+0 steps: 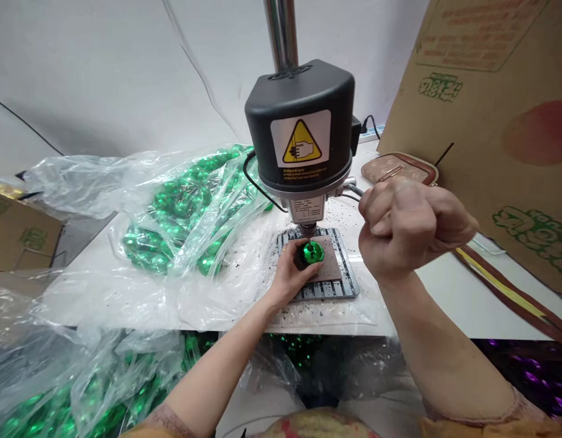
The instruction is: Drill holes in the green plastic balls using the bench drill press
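Note:
My left hand (292, 267) holds a shiny green faceted ball (314, 251) by its left and near sides. The ball rests on a brown board (331, 267) lying on the slotted metal base (349, 286) of a small drill press (303, 103). Straight above it, the thin drill bit (309, 242) points down at the ball's top; whether it has entered cannot be made out. Raised to the right of the machine, my right hand (399, 225) is closed in a fist around the end of the feed lever (351, 185), whose grip the fingers hide.
Clear plastic bags of green balls (185, 207) lie left on the white table (244, 292); more bagged green balls (57, 407) sit below its edge. Dark shavings dot the base area. A brown pouch (395, 167) and a large cardboard box (491, 121) stand at right.

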Tool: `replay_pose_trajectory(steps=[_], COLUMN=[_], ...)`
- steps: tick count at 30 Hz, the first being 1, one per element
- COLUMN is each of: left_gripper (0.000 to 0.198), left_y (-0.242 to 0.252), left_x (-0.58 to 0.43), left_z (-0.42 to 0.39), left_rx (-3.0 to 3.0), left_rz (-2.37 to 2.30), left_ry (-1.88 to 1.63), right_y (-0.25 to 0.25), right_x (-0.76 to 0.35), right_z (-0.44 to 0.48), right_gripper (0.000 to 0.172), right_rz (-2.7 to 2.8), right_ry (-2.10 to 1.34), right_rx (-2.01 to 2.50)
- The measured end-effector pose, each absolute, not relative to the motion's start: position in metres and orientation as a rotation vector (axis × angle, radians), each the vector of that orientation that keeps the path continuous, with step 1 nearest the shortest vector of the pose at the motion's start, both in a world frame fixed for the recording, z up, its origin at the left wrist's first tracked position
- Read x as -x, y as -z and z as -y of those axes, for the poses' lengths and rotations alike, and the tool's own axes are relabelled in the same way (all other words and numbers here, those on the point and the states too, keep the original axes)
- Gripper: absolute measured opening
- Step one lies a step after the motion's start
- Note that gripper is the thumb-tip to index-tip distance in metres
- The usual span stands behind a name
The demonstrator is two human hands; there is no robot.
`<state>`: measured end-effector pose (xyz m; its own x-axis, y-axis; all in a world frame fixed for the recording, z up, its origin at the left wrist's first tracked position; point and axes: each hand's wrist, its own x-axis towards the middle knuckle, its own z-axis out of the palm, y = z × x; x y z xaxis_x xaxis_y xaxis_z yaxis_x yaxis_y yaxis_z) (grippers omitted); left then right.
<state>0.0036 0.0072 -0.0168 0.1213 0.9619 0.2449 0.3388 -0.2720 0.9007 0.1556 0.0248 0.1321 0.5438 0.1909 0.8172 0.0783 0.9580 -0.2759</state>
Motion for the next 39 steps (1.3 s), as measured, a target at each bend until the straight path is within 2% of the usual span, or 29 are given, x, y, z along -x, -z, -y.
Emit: replay_pose_trajectory(steps=[11,24,28,34,36,39], left_gripper=[0.052,0.051,0.051,0.042,0.045,0.052], left_y=[0.020,0.016,0.011,-0.003,-0.002,0.011], left_x=[-0.003,-0.005,-0.007,-0.007,-0.002,0.009], left_z=[-0.008,-0.007,-0.006,0.021,0.048,0.095], left_rx=[-1.708,-1.705,-1.726,-1.791,-1.967,-2.475], left_rz=[-1.259,-1.265,-1.306,-1.493,-1.410,-0.971], left_ry=[-1.166,-1.185,-1.173,-1.338,-1.440,-1.414], right_y=[-0.120,-0.110,-0.135,-0.177,-0.178,-0.176], right_x=[-0.163,-0.161,-0.156,-0.159,-0.161,-0.161], right_z=[-0.026,-0.019,-0.018,-0.019,-0.020,-0.020], right_gripper=[0.042,0.045,0.043,0.040,0.038,0.038], right_rz=[1.106,1.126,1.016,1.032,1.035,1.039], right_ry=[-0.063,-0.064,-0.100,-0.368,-0.397,-0.388], right_rx=[0.201,0.202,0.288,0.390,0.371,0.353])
